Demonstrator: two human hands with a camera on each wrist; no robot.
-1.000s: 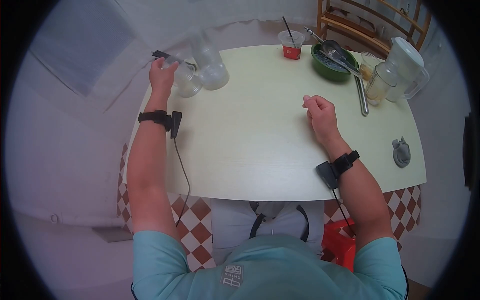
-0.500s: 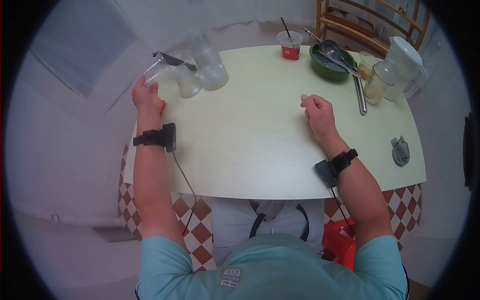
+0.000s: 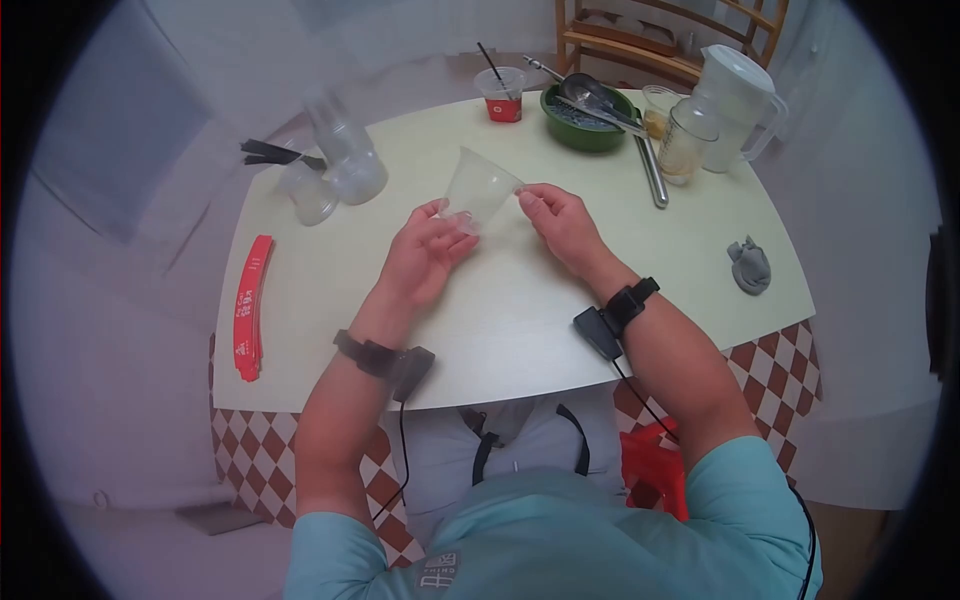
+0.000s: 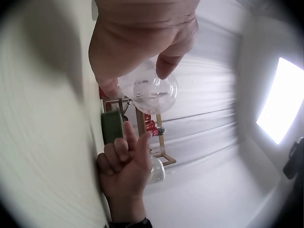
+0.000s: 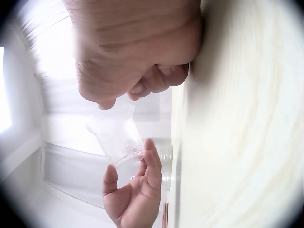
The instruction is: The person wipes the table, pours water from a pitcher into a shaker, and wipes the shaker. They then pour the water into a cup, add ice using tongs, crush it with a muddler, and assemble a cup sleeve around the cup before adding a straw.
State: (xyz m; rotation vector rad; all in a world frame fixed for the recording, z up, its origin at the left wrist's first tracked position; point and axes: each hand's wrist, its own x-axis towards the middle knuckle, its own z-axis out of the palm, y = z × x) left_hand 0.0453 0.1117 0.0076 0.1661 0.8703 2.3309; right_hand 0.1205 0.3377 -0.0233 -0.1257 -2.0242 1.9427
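A clear plastic cup [image 3: 478, 190] is held tilted over the middle of the table, its wide end toward the right. My left hand [image 3: 425, 250] grips it near the narrow end, thumb on one side and fingers on the other, as the right wrist view shows. My right hand [image 3: 562, 225] pinches at the rim with thumb and index finger, the other fingers curled in. On the left of the table lie red printed paper strips [image 3: 252, 308]. Behind them stand more clear cups [image 3: 355, 175], some of them stacked, beside a black flat item [image 3: 268, 152].
At the back are a red-labelled cup with a straw [image 3: 503, 104] and a green bowl [image 3: 585, 135] with utensils across it. A metal rod [image 3: 652, 172], a measuring cup [image 3: 688, 142] and a white-lidded pitcher [image 3: 738, 105] stand right of it. A grey cloth [image 3: 749, 266] lies near the right edge.
My left hand has brought one clear cup from the far left to the table's middle. My right hand has moved left to meet it. The red strips, earlier mostly hidden, now show fully.
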